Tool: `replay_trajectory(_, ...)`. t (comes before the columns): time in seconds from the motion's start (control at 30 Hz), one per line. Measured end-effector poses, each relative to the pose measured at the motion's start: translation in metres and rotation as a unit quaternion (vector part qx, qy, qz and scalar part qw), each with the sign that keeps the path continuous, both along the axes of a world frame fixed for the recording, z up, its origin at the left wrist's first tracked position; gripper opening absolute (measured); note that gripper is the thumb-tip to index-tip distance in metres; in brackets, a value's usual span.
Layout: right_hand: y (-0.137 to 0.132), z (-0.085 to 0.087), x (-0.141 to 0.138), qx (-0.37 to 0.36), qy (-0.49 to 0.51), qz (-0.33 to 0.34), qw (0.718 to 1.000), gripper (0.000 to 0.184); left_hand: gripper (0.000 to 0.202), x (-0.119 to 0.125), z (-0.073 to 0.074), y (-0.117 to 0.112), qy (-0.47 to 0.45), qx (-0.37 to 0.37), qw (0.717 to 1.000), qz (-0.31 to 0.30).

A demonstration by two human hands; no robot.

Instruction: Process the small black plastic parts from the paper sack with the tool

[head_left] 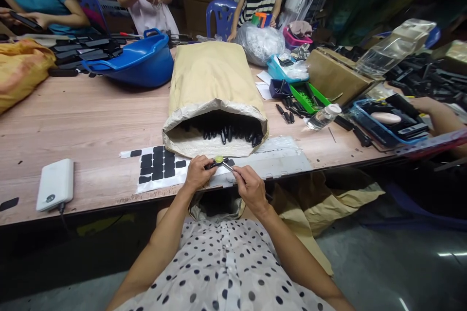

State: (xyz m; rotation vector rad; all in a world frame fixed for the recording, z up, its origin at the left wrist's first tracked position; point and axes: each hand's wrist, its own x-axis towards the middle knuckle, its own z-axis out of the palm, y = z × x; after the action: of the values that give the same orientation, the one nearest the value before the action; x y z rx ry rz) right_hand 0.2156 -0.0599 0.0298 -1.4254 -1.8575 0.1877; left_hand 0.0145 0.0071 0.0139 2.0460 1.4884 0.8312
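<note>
My left hand (198, 172) is closed around a small black part (212, 165) at the table's front edge. A round yellow-green piece (219, 159) shows at that part; whether it is attached, I cannot tell. From the other side, my right hand (251, 185) pinches a slim metal tool (228, 166), its tip close to the yellow-green piece. Just behind both hands lies a tan sack (219, 75), its mouth facing me, with several glossy black pieces (228, 133) inside. To the left, a white sheet (146, 187) carries rows of black rounded patches (157, 165).
A white power bank (55, 184) with a cable lies left. Farther back stands a blue basin (134, 60). On the right are a green tray (308, 97), a small bottle (324, 116) and a blue bin (386, 121) beside another person's arm (443, 112). Several people work across the table.
</note>
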Motion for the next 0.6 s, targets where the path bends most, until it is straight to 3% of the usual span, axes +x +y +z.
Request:
replay_trajectory(0.13,-0.002,-0.002,0.002,-0.003,-0.041,-0.009,0.999,0.032,0.011,0.001,0.0,-0.001,0.0,0.003,1.0,0.004)
replay_trajectory(0.47,0.001,-0.006,0.007,-0.012,-0.033,-0.038,0.999,0.03,0.011,0.0,-0.002,-0.001,-0.008,0.01,1.0,0.007)
replay_trajectory(0.6,0.015,-0.007,0.014,-0.003,-0.048,-0.063,0.997,0.031,0.01,0.001,-0.003,-0.002,-0.001,0.019,1.0,0.013)
